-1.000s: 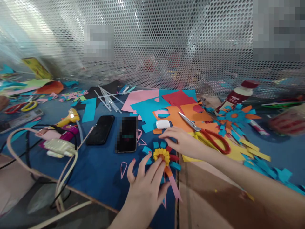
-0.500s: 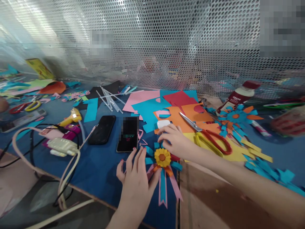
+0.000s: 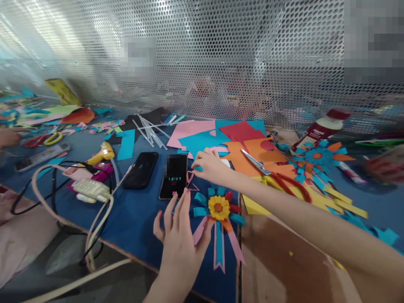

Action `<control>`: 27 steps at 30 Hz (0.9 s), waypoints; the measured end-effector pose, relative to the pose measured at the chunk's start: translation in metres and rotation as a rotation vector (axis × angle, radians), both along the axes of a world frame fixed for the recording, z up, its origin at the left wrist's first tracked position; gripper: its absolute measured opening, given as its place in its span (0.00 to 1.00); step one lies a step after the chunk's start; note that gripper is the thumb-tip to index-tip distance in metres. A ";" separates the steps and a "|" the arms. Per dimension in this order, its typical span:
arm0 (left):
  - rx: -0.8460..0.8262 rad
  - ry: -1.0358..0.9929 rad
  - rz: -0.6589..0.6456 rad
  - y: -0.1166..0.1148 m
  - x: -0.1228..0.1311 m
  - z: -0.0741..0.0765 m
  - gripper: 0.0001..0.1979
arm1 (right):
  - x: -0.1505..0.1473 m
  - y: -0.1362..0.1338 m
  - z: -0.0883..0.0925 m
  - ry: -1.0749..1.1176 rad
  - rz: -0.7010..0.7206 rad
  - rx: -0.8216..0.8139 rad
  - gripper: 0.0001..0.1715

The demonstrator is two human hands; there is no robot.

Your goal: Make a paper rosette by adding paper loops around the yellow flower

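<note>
My left hand [image 3: 183,240] is open with spread fingers, its thumb at the pink tail of a paper rosette. The rosette [image 3: 219,207] has a yellow flower with an orange centre, blue and red loops, and pink and blue tails hanging downward. Farther back, my right hand [image 3: 211,167] is open, fingers bent downward over the edge of blue paper, next to pink paper outlines [image 3: 193,185]. What lies under its fingertips is partly hidden. A lit phone [image 3: 173,185] lies just beyond my left fingertips.
Scissors [image 3: 255,162] with red and yellow handles lie on orange paper [image 3: 268,150] beyond my right forearm. A dark phone [image 3: 140,170], glue gun [image 3: 102,155] and cables are at left. A bottle [image 3: 322,128] and blue paper flower [image 3: 317,155] stand right, below a perforated metal panel [image 3: 221,50].
My right hand has moved left, away from the rosette, to the edge of the blue paper and pink outlines. My left hand stays nearly in place. The phone's screen now shows the time.
</note>
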State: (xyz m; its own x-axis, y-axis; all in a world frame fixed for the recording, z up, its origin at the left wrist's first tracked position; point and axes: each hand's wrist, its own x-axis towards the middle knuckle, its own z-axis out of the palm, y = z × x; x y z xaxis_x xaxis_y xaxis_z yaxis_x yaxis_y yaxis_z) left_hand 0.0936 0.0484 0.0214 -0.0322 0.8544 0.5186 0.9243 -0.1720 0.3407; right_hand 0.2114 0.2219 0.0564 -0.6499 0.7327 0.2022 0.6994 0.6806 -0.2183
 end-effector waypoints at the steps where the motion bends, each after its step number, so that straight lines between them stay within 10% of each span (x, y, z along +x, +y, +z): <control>1: 0.013 -0.041 0.005 -0.001 -0.002 0.001 0.31 | -0.004 0.004 -0.002 -0.008 0.005 -0.014 0.11; 11: 0.079 -0.319 -0.041 -0.008 -0.011 0.005 0.28 | -0.002 0.003 0.006 0.002 -0.004 -0.052 0.09; 17: 0.053 -0.398 -0.090 -0.011 -0.015 0.006 0.26 | 0.026 -0.028 0.032 0.038 0.186 0.198 0.09; 27: 0.036 -0.399 -0.126 -0.011 -0.016 0.003 0.24 | 0.035 -0.041 0.016 -0.153 0.369 0.460 0.11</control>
State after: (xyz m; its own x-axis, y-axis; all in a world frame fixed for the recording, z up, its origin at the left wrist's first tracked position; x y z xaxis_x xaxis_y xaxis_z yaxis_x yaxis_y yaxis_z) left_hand 0.0776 0.0369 0.0244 -0.1327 0.8462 0.5161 0.6919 -0.2938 0.6595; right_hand 0.2465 0.1805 0.0723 -0.8911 0.3130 0.3285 0.3993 0.8848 0.2401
